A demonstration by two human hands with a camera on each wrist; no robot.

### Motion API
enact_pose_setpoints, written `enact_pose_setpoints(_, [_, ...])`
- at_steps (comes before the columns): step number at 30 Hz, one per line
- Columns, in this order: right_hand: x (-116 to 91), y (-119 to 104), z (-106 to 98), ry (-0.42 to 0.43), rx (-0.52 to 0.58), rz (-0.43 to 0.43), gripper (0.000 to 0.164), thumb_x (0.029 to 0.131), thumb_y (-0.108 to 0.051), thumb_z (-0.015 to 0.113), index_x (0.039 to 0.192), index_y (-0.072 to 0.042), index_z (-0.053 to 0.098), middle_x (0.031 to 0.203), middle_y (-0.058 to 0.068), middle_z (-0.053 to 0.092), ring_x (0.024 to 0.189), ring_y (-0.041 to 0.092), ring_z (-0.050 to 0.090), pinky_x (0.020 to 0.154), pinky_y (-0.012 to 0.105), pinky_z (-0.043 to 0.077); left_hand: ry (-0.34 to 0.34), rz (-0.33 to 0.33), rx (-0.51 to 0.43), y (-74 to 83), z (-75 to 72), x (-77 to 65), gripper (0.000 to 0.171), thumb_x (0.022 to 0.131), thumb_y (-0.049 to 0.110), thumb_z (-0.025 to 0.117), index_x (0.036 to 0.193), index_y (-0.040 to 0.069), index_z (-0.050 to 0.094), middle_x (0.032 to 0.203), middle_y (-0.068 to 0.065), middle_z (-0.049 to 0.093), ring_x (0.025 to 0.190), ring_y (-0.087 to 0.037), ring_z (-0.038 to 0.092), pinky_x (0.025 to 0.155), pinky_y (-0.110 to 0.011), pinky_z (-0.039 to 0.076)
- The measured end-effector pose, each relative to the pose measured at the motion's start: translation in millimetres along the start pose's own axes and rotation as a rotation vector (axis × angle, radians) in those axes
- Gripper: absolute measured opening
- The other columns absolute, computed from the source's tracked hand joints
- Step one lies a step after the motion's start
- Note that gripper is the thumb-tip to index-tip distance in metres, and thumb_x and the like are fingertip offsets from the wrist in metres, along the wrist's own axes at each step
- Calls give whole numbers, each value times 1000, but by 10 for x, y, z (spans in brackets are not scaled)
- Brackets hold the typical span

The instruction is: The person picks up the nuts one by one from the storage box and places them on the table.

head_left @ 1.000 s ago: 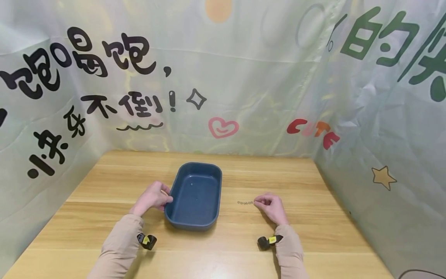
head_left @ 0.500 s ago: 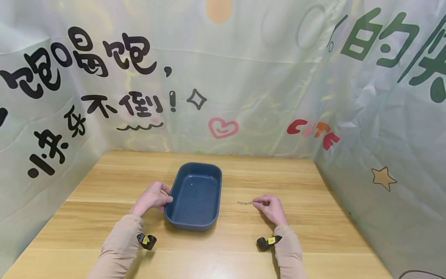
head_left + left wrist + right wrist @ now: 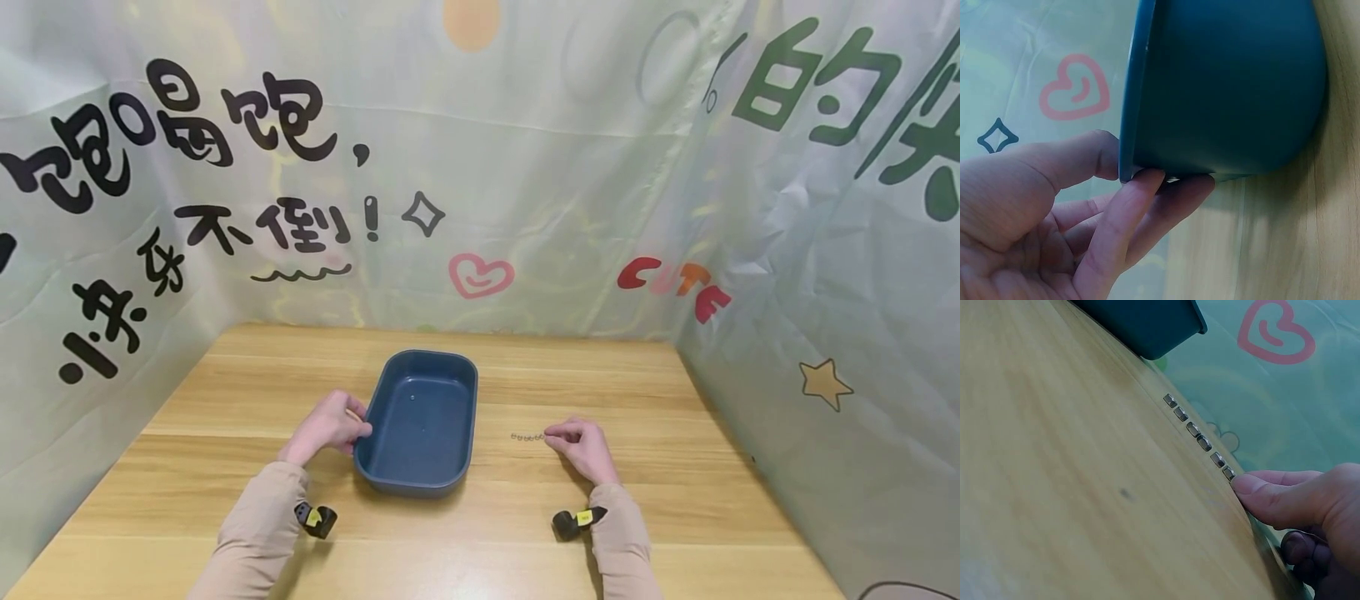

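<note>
A dark blue, rectangular plastic box (image 3: 423,425) with rounded corners stands on the wooden table. At its left rim my left hand (image 3: 333,423) grips it; in the left wrist view the thumb (image 3: 1107,153) is at the rim and the fingers (image 3: 1116,231) are against the outer wall. To the right of the box lies a short row of several small metal nuts (image 3: 1204,443), flat on the wood. My right hand (image 3: 585,450) pinches with thumb and forefinger at the right end of the row, its fingertips partly covering the end nut (image 3: 1229,473).
Printed cloth walls (image 3: 570,250) enclose the table (image 3: 480,550) at the back and both sides. Each wrist carries a small black camera, one on the left (image 3: 318,520) and one on the right (image 3: 577,522). A tiny bright spot shows inside the box.
My right hand has shifted very slightly left along the row over the last second, then stayed put. The left hand and the box have not moved.
</note>
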State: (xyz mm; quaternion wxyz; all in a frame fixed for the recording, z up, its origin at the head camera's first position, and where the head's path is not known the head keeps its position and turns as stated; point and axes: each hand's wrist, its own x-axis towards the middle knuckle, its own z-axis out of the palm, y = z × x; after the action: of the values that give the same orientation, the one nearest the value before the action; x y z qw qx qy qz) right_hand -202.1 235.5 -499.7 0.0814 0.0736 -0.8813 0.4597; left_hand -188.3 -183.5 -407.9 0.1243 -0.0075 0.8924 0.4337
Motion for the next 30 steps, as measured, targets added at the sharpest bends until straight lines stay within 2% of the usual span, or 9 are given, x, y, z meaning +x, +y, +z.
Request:
enact_pose_setpoints(4, [1, 2, -2, 7, 5, 1, 9, 82, -6, 79, 90, -3, 79, 85, 11, 72, 73, 2, 53, 66, 16, 46, 1, 0, -4, 3, 3, -2, 27, 80, -1, 66, 104, -13, 63, 74, -12, 70, 59, -15, 67, 54, -31, 63])
enact_pose_setpoints(9, [19, -55, -6, 61, 50, 38, 19, 84, -8, 78, 101, 0, 77, 90, 15, 72, 75, 1, 54, 68, 15, 48, -1, 12, -7, -7, 4, 0, 26, 80, -2, 66, 104, -14, 63, 73, -12, 70, 59, -15, 67, 54, -31, 63])
enact_pose_setpoints(12, [74, -244, -22, 107, 63, 58, 23, 89, -12, 74, 109, 0, 74, 99, 17, 74, 80, 5, 58, 72, 16, 50, -1, 9, -12, -11, 8, 1, 27, 80, -2, 66, 104, -15, 62, 73, -13, 71, 60, -16, 68, 54, -32, 63])
enact_pose_setpoints(15, [199, -577, -10, 96, 2, -1, 22, 92, -14, 71, 109, -1, 74, 102, 16, 75, 82, 12, 64, 74, 20, 54, -4, 9, -13, -1, 8, -8, 29, 81, -2, 66, 106, -15, 61, 75, -14, 71, 61, -17, 68, 55, -32, 64])
enact_pose_setpoints(18, [364, -1002, 79, -8, -96, -125, 18, 93, -14, 69, 103, 0, 75, 96, 16, 76, 81, 18, 67, 74, 25, 57, -2, 12, -10, 9, 1, -21, 29, 80, -2, 67, 106, -15, 61, 77, -16, 71, 61, -16, 68, 55, -33, 64])
enact_pose_setpoints(23, [687, -1680, 400, -320, -290, -274, 14, 93, -17, 69, 92, -4, 73, 88, 9, 76, 77, 16, 67, 74, 28, 56, -10, 15, -12, -3, -16, -12, 28, 80, -1, 67, 104, -14, 61, 77, -17, 71, 61, -16, 67, 55, -33, 64])
enact_pose_setpoints(25, [826, -1866, 574, -414, -386, -288, 14, 93, -19, 70, 91, -7, 74, 88, 6, 76, 76, 14, 65, 75, 27, 56, -26, 20, -21, -3, -26, -13, 28, 80, -1, 66, 103, -15, 61, 76, -16, 71, 60, -16, 67, 54, -31, 64])
enact_pose_setpoints(27, [950, -1985, 753, -470, -477, -273, 13, 91, -21, 71, 89, -9, 75, 86, 3, 75, 75, 12, 62, 74, 25, 54, -39, 27, -24, 0, -35, -15, 27, 80, -1, 65, 103, -16, 61, 75, -16, 71, 60, -16, 68, 54, -31, 63])
enact_pose_setpoints(30, [1081, -2051, 1006, -531, -544, -188, 13, 91, -19, 72, 88, -6, 76, 83, 6, 75, 67, 12, 61, 65, 24, 55, -32, 16, -33, 13, -23, -23, 26, 80, -1, 66, 103, -14, 62, 75, -16, 72, 61, -16, 69, 54, -31, 63])
